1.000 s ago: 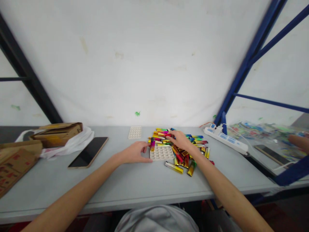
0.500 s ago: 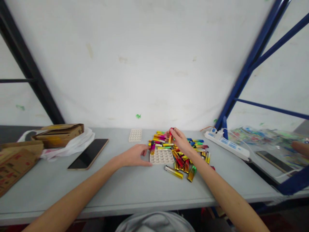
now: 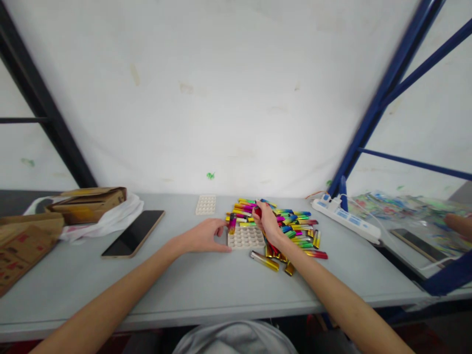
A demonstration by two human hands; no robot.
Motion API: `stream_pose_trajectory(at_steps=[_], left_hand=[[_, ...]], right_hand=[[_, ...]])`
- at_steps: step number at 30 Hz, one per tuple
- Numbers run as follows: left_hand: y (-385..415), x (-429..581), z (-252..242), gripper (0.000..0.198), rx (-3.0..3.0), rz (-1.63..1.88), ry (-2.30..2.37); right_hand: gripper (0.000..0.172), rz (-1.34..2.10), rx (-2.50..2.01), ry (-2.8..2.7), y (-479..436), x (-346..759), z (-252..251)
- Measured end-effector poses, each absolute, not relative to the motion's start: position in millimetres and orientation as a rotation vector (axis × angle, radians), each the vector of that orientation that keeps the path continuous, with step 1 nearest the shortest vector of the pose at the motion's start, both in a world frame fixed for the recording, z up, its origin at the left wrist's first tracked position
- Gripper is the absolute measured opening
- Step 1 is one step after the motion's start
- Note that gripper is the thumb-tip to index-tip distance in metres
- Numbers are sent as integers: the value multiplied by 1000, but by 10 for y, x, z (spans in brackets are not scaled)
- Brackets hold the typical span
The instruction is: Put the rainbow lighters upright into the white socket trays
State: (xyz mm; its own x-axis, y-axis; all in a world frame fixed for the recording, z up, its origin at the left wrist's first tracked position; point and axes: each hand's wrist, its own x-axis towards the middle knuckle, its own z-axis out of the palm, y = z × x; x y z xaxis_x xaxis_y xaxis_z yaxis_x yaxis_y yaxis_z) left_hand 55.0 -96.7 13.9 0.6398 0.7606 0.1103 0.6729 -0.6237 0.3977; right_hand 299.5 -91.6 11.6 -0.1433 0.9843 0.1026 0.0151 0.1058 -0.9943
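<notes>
Head view. Left hand (image 3: 206, 237): fingers loosely spread, laid against the left side of the white socket tray (image 3: 246, 237), mid-surface. Right hand (image 3: 270, 225): pinched on a red lighter (image 3: 257, 212), held over the tray's far rim. Lighter pile (image 3: 298, 231): heaped just right of the tray. Phone (image 3: 134, 232): laid toward the left edge.

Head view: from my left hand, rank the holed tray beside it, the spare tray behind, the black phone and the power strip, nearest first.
1. Holed tray: touching the left hand, on its right.
2. Spare tray: just behind, toward the wall.
3. Black phone: off to the left.
4. Power strip: far right, past the lighter pile.
</notes>
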Motion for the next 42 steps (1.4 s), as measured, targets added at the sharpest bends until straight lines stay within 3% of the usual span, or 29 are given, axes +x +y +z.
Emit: stream_pose_trajectory(at_steps=[8, 17, 21, 27, 35, 42], left_hand=[[-982, 559, 164, 56, 2523, 384, 1143], [-982, 558, 167, 56, 2531, 369, 1143], [-980, 553, 164, 55, 2532, 373, 1139], [-972, 552, 149, 57, 2554, 391, 1136], [-952, 551, 127, 59, 2551, 389, 1121], [-930, 537, 92, 56, 2543, 401, 1105]], right_hand=[[62, 1334, -1071, -1274, -961, 2976, 159], [42, 1445, -1081, -1141, -992, 2935, 197], [50, 1399, -1044, -1195, -975, 2957, 168], [64, 1141, -935, -1475, -966, 2977, 114], [46, 475, -845, -2074, -1117, 2990, 238], [41, 391, -1019, -2096, -1115, 2959, 184]])
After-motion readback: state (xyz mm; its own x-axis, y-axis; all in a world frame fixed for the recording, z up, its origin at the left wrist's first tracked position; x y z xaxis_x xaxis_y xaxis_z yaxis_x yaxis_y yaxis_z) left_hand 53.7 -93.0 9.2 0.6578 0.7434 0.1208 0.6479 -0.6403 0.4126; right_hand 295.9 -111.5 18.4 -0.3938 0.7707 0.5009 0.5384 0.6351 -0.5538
